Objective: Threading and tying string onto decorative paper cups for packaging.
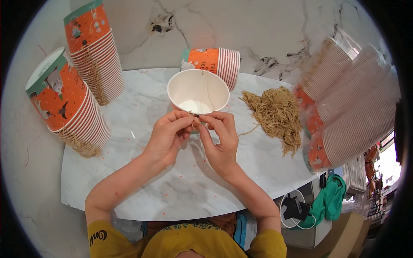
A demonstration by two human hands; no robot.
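A white-lined paper cup (198,91) is held at the middle of the marble table (142,189), mouth toward the camera. Its near rim is pinched by the left hand (165,138) and the right hand (219,137), both closed on a tan string (192,117) at that rim. A heap of tan string pieces (277,115) lies just right. Stacked orange cups (92,51) are seen left, right and behind.

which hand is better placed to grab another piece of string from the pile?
Right, probably. The loose string pile lies on the table just right of the right hand. The left hand sits farther off, and both pinch string at the paper cup rim.
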